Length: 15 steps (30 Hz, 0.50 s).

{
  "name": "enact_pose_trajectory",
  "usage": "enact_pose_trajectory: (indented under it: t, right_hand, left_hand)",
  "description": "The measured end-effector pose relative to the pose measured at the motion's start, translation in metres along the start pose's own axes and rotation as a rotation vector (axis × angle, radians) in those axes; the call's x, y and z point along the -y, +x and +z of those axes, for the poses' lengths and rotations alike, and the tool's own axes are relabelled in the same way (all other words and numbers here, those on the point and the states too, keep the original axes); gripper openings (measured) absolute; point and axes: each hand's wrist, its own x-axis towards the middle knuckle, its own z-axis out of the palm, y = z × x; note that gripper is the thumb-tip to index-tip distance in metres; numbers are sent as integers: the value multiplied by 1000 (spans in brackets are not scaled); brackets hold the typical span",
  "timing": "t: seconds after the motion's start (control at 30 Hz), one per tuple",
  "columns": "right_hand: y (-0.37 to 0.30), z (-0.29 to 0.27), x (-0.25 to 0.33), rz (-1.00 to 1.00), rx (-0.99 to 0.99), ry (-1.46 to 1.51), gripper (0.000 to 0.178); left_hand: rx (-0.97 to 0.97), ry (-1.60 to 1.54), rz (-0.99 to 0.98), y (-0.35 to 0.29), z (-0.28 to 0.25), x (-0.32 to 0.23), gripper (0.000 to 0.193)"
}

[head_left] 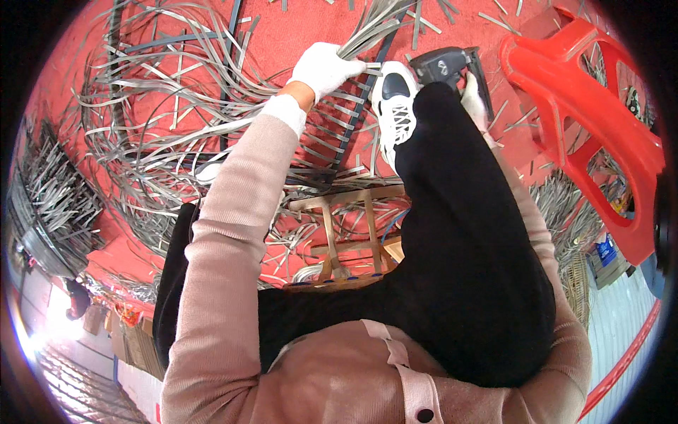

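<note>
My left hand (pixel 325 69), in a white glove, is closed around a bundle of flat grey strips (pixel 374 27) that fan out beyond the fingers. Beside its fingertips runs the dark bar of a frame (pixel 358 106), with short strip ends lying across it at intervals. My right hand (pixel 474 100), also gloved, grips a black staple gun (pixel 443 63) by its handle; my knee partly covers that hand and tool. The tool's nose lies close to my white shoe (pixel 397 106), which stands between the two hands at the frame's edge.
Long loose strips (pixel 176 92) spread across the red floor (pixel 296 21) on the left. A red plastic stool (pixel 565 85) lies at the right. A bin of cut strips (pixel 53 205) stands far left. Under my legs is a wooden seat frame (pixel 346 212).
</note>
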Motion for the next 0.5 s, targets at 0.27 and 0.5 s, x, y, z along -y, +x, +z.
enact_pose_trajectory:
  t: [0.27, 0.5]
  right_hand:
    - [1, -99, 43, 132, 311, 192, 35]
    - [-21, -69, 54, -194, 378, 620, 28]
  left_hand:
    - [-85, 276, 104, 9, 7, 12, 54]
    - [-78, 260, 49, 2, 10, 7, 48]
